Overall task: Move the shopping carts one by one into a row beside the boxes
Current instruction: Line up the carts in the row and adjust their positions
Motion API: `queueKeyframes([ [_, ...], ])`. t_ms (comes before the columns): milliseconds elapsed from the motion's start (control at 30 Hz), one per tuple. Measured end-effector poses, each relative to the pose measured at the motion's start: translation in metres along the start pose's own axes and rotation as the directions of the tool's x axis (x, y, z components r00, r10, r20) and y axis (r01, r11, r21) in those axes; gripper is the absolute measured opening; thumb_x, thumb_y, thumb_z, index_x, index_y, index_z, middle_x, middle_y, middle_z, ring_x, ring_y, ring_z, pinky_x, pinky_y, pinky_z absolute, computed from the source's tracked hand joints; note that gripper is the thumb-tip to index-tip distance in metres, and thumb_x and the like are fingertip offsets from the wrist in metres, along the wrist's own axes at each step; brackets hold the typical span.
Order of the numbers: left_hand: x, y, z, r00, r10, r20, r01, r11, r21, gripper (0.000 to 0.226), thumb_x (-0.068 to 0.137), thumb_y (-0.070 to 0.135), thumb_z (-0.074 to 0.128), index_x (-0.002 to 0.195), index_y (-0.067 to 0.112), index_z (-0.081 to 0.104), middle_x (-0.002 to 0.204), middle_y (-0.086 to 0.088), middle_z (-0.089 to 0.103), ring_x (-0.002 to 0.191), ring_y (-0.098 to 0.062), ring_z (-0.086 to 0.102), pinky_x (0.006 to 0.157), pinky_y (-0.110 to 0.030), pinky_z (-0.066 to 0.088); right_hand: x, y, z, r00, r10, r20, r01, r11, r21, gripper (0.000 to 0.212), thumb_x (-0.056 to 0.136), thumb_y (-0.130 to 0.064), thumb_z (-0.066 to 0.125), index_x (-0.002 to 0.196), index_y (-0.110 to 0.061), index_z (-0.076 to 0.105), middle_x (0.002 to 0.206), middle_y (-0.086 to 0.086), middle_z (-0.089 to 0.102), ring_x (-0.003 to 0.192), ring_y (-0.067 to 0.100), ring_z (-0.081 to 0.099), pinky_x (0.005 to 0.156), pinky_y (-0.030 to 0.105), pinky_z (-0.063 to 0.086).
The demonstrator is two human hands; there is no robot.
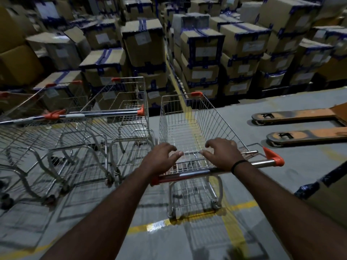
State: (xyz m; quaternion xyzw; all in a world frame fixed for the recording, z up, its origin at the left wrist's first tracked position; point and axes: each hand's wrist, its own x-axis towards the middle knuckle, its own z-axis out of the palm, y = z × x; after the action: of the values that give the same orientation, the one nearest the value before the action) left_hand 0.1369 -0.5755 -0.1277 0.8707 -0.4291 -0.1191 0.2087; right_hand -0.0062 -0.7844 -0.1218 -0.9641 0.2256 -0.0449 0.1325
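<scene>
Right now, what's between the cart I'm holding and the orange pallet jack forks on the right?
Only bare grey floor: the head view shows nothing between the held cart and the pallet jack forks.

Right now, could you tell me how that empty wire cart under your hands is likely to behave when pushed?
The wire cart should roll easily: its basket looks empty and its castors sit on smooth painted floor. It may veer, since the small castors probably swivel. Both hands, left hand and right hand, hover open above the handle.
</scene>
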Motion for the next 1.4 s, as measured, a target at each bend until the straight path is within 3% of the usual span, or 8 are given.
queueKeyframes([
  [300, -0.007, -0.119, -0.09, 0.97, -0.057, -0.236, 0.055, 0.998, -0.014, 0.07, 0.086, 0.076, 0.038, 0.113, 0.022, 0.071, 0.11, 0.005, 0.065, 0.108, -0.016, 0.058, 0.093, -0.039, 0.048, 0.084, -0.165, 0.004, 0.975, -0.214, -0.054, 0.216, 0.976, 0.015, 0.046, 0.093, -0.06, 0.054, 0.121, -0.025, 0.064, 0.125, -0.003, 0.064, 0.122, 0.02, 0.055, 0.101, 0.041, 0.037],
  [733, -0.022, -0.264, -0.192, 0.934, -0.168, -0.316, 0.184, 0.983, 0.021, 0.057, 0.093, 0.067, 0.047, 0.126, 0.024, 0.063, 0.128, 0.004, 0.058, 0.119, -0.016, 0.051, 0.096, -0.044, 0.048, 0.169, -0.343, 0.045, 0.927, -0.374, -0.034, 0.376, 0.922, 0.094, 0.065, 0.083, -0.075, 0.039, 0.115, -0.027, 0.066, 0.118, -0.002, 0.067, 0.114, 0.021, 0.06, 0.097, 0.047, 0.047],
  [833, -0.005, -0.289, -0.203, 0.935, -0.182, -0.306, 0.196, 0.98, 0.016, 0.059, 0.093, 0.069, 0.046, 0.128, 0.025, 0.062, 0.129, 0.004, 0.057, 0.119, -0.015, 0.051, 0.097, -0.043, 0.048, 0.2, -0.353, 0.051, 0.929, -0.369, -0.022, 0.369, 0.926, 0.072, 0.051, 0.089, -0.066, 0.05, 0.115, -0.026, 0.066, 0.116, -0.002, 0.066, 0.111, 0.02, 0.059, 0.095, 0.046, 0.047],
  [967, 0.024, -0.325, -0.212, 0.944, -0.195, -0.266, 0.21, 0.977, 0.029, 0.058, 0.093, 0.069, 0.047, 0.13, 0.027, 0.06, 0.134, 0.001, 0.056, 0.122, -0.016, 0.049, 0.099, -0.043, 0.046, 0.25, -0.363, 0.071, 0.944, -0.331, 0.003, 0.33, 0.943, 0.046, 0.06, 0.081, -0.072, 0.041, 0.112, -0.028, 0.066, 0.114, -0.002, 0.066, 0.109, 0.021, 0.059, 0.097, 0.046, 0.046],
  [1067, 0.054, -0.36, -0.222, 0.946, -0.194, -0.26, 0.218, 0.973, 0.069, 0.054, 0.093, 0.066, 0.05, 0.129, 0.027, 0.059, 0.131, 0.0, 0.057, 0.121, -0.018, 0.051, 0.1, -0.044, 0.047, 0.296, -0.37, 0.092, 0.952, -0.304, 0.029, 0.304, 0.953, -0.005, 0.049, 0.086, -0.066, 0.051, 0.113, -0.028, 0.065, 0.112, 0.0, 0.063, 0.109, 0.023, 0.059, 0.101, 0.046, 0.041],
  [1200, 0.102, -0.419, -0.233, 0.941, -0.215, -0.262, 0.267, 0.947, 0.179, 0.058, 0.088, 0.065, 0.057, 0.129, 0.024, 0.06, 0.132, 0.0, 0.057, 0.122, -0.019, 0.05, 0.102, -0.044, 0.045, 0.348, -0.384, 0.127, 0.974, -0.212, 0.072, 0.216, 0.975, -0.045, 0.055, 0.091, -0.065, 0.049, 0.129, -0.027, 0.058, 0.127, 0.0, 0.058, 0.122, 0.024, 0.052, 0.112, 0.052, 0.026],
  [1333, 0.14, -0.483, -0.238, 0.941, -0.269, -0.204, 0.33, 0.857, 0.395, 0.065, 0.081, 0.06, 0.067, 0.137, 0.029, 0.052, 0.149, -0.004, 0.047, 0.136, -0.024, 0.042, 0.118, -0.051, 0.019, 0.381, -0.384, 0.154, 0.991, -0.064, 0.118, 0.079, 0.989, -0.127, 0.077, 0.089, -0.08, 0.026, 0.138, -0.028, 0.055, 0.142, 0.003, 0.052, 0.134, 0.026, 0.043, 0.113, 0.059, 0.02],
  [1400, 0.147, -0.509, -0.232, 0.947, -0.301, -0.113, 0.318, 0.833, 0.453, 0.069, 0.081, 0.056, 0.069, 0.141, 0.03, 0.048, 0.153, -0.007, 0.043, 0.144, -0.029, 0.033, 0.12, -0.054, 0.008, 0.387, -0.377, 0.159, 0.993, -0.032, 0.117, 0.054, 0.981, -0.187, 0.092, 0.082, -0.089, 0.014, 0.134, -0.027, 0.059, 0.137, 0.004, 0.057, 0.128, 0.027, 0.049, 0.107, 0.055, 0.033],
])
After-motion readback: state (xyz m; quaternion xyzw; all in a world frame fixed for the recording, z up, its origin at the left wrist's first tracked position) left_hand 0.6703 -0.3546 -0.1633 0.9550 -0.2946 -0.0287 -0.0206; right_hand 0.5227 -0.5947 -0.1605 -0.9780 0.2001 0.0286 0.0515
